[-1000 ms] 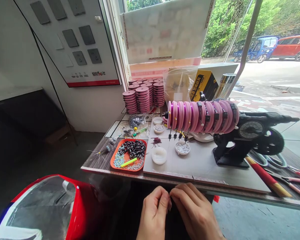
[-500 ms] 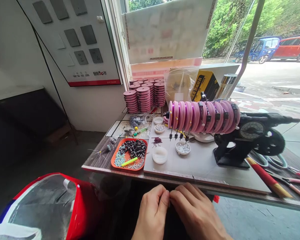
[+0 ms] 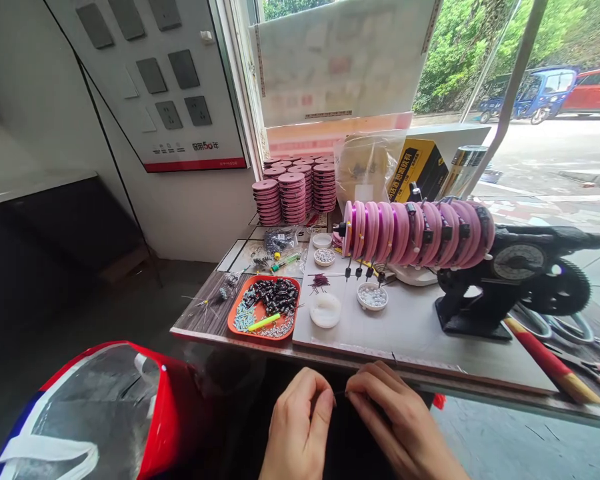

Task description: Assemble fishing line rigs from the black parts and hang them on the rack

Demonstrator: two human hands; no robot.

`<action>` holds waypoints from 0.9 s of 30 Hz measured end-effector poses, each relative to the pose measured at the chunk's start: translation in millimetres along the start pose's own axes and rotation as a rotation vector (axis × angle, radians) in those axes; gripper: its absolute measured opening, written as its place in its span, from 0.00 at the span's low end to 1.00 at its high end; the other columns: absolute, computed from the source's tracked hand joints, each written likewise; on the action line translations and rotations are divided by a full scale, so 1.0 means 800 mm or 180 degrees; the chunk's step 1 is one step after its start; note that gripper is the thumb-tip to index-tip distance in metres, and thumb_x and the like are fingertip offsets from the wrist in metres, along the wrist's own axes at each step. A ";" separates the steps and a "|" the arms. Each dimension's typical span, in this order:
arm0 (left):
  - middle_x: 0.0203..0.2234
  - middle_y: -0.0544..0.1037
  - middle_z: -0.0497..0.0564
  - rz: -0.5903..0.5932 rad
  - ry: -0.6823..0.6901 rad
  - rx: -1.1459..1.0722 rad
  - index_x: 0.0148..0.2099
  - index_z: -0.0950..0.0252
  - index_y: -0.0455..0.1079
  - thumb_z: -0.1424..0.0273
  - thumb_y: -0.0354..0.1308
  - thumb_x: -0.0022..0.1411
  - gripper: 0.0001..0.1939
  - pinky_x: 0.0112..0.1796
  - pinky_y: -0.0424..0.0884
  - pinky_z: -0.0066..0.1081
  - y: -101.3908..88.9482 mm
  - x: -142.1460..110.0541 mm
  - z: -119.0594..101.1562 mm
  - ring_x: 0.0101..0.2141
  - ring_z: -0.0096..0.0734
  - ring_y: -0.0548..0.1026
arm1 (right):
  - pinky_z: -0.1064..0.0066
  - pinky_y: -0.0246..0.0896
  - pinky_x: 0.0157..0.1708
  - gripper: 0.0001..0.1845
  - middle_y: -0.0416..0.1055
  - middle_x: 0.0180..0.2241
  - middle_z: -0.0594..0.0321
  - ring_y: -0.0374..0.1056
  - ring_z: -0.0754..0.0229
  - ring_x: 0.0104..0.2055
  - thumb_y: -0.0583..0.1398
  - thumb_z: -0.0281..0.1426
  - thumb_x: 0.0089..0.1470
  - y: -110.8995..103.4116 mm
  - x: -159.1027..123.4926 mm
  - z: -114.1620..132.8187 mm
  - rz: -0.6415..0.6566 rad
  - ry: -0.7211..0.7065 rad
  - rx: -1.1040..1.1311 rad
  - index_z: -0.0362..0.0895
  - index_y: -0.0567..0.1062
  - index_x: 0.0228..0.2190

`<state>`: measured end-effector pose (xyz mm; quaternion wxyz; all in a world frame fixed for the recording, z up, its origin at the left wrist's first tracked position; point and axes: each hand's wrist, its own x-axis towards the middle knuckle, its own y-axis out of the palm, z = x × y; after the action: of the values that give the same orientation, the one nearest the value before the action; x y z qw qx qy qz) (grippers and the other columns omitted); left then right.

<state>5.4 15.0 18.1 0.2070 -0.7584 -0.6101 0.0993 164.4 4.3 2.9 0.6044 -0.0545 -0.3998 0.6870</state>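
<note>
Below the table's front edge, my left hand (image 3: pixel 301 421) is closed in a pinch of thumb and forefinger. My right hand (image 3: pixel 399 419) faces it, also pinching, a small gap away. A thin line (image 3: pixel 341 393) seems to run across that gap from fingertips to fingertips; it is too fine to make out well. Beyond the hands, an orange tray (image 3: pixel 233 329) holds black small parts, pale blue tubes, silvery bits and a yellow-green stick (image 3: pixel 264 323). A winder (image 3: pixel 513 267) carries a row of pink spools (image 3: pixel 375 230) with small black pieces hanging beneath.
White dishes, one with white beads (image 3: pixel 373 297), stand on the pale board (image 3: pixel 410 340). Stacked pink spools (image 3: pixel 293 197) are at the back. A red-handled brush (image 3: pixel 545 357) and scissors (image 3: pixel 580 363) lie right. A red-edged clear bag (image 3: pixel 163 413) stands lower left.
My fingertips have drawn slightly apart, and a thin line now shows between them. The view has shifted a little, moving the table and winder right in the picture.
</note>
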 end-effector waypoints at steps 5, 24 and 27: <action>0.23 0.68 0.46 -0.0049 0.0497 0.0497 0.27 0.61 0.60 0.67 0.45 0.65 0.12 0.29 0.59 0.28 0.000 -0.004 0.014 0.27 0.30 0.67 | 0.67 0.62 0.33 0.05 0.69 0.34 0.59 0.64 0.57 0.35 0.52 0.28 0.58 0.003 0.004 0.005 -0.0301 -0.0538 -0.0600 0.45 0.66 0.37; 0.25 0.71 0.49 0.0400 0.0569 0.1318 0.28 0.62 0.59 0.70 0.45 0.66 0.11 0.30 0.63 0.29 -0.040 0.004 0.010 0.28 0.32 0.69 | 0.76 0.67 0.34 0.09 0.70 0.24 0.68 0.69 0.66 0.26 0.51 0.32 0.62 0.013 0.032 0.008 0.0276 -0.0400 0.0180 0.47 0.65 0.30; 0.24 0.71 0.50 0.0392 0.0582 0.1435 0.28 0.62 0.60 0.71 0.45 0.65 0.12 0.29 0.64 0.30 -0.042 0.006 0.008 0.28 0.33 0.70 | 0.81 0.63 0.22 0.12 0.69 0.23 0.67 0.67 0.67 0.23 0.49 0.32 0.62 0.016 0.031 0.008 0.0382 -0.0160 0.0281 0.46 0.65 0.27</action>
<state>-26.0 26.6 27.3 0.4188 -0.7346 -0.5039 0.1761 144.4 23.6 9.7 0.5536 -0.0343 -0.3802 0.7401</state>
